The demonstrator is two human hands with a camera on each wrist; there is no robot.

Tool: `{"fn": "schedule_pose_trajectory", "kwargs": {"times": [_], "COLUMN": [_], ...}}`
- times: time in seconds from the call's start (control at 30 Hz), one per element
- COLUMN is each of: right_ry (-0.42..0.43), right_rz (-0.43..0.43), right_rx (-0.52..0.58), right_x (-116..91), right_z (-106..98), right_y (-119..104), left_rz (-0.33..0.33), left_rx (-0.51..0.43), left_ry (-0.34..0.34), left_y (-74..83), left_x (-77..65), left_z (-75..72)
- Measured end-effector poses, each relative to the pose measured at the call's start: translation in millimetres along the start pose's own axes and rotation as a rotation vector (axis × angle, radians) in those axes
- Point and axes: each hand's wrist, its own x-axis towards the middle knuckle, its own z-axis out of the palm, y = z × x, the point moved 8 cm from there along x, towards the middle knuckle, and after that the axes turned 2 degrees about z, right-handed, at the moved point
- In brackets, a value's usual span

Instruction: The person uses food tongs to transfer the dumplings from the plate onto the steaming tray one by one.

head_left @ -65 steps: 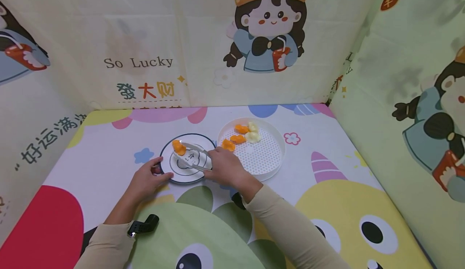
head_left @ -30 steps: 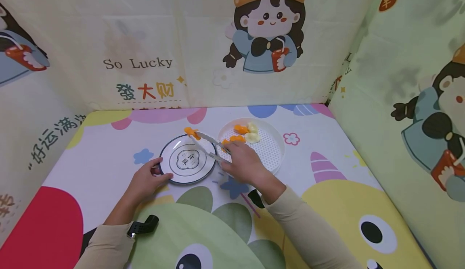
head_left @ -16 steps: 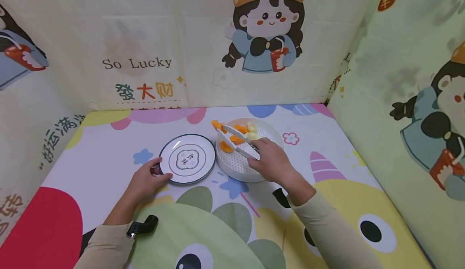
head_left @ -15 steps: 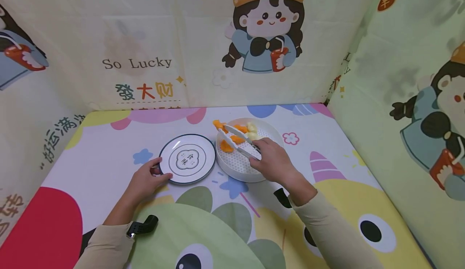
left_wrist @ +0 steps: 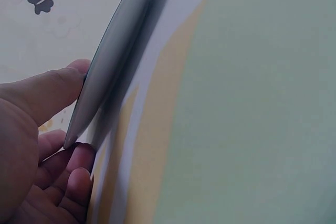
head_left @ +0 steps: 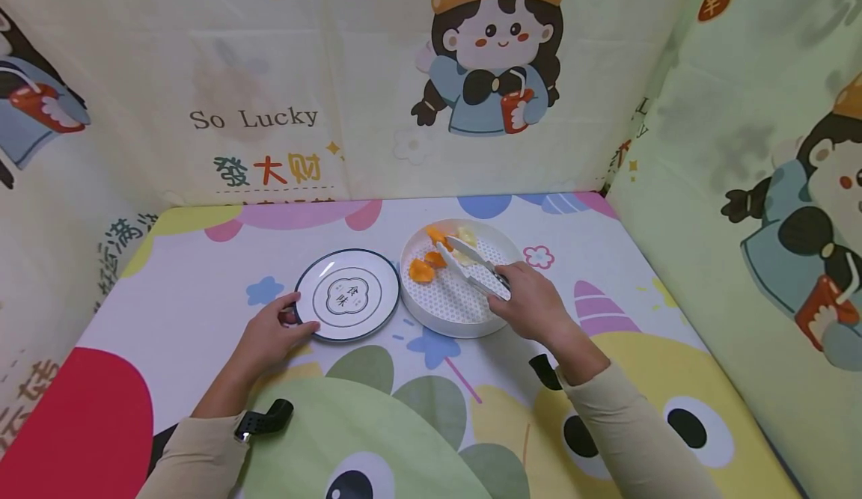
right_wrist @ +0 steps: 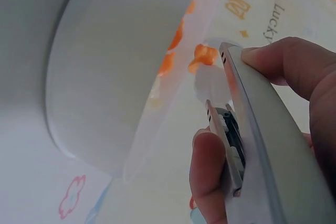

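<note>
My left hand (head_left: pixel 272 334) pinches the near left rim of a white plate (head_left: pixel 380 297) with dark rings; thumb and fingers lie on either side of the rim in the left wrist view. My right hand (head_left: pixel 535 304) grips tongs (head_left: pixel 480 283), which reach over a round white perforated tray (head_left: pixel 465 330). An orange piece (right_wrist: pixel 203 56) sits at the tongs' tips, above the tray's back left part. Below lie other orange pieces (head_left: pixel 422 271) and pale yellow pieces (head_left: pixel 466 236), partly hidden by the tongs. The foods' exact kind is unclear.
Plate and tray stand side by side on a table (head_left: pixel 222 289) covered in a cartoon-print cloth. Printed fabric walls (head_left: pixel 364 72) enclose the back and both sides. A black strap (head_left: pixel 266 420) is on the left wrist.
My right hand has carried the orange piece in the tongs off the plate and rightward over the tray. The left hand has stayed on the plate's rim.
</note>
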Motion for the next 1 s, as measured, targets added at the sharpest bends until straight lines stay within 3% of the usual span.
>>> {"fn": "schedule_pose_trajectory", "kwargs": {"times": [0.57,0.8,1.0], "right_ry": [-0.039,-0.021,0.025], "right_rz": [0.062,0.082,0.003], "right_rx": [-0.005,0.092,0.227], "right_x": [0.5,1.0,-3.1], "right_z": [1.9,3.3,11.4], "right_y": [19.3,14.0,-5.8], "left_rz": [0.002,-0.003,-0.006], "left_rx": [0.003,-0.002,0.002], "left_ry": [-0.004,-0.003,-0.001], "left_y": [-2.1,-1.6,-0.9], "left_x": [1.9,0.7,0.7], "left_z": [1.1,1.2,0.1]}}
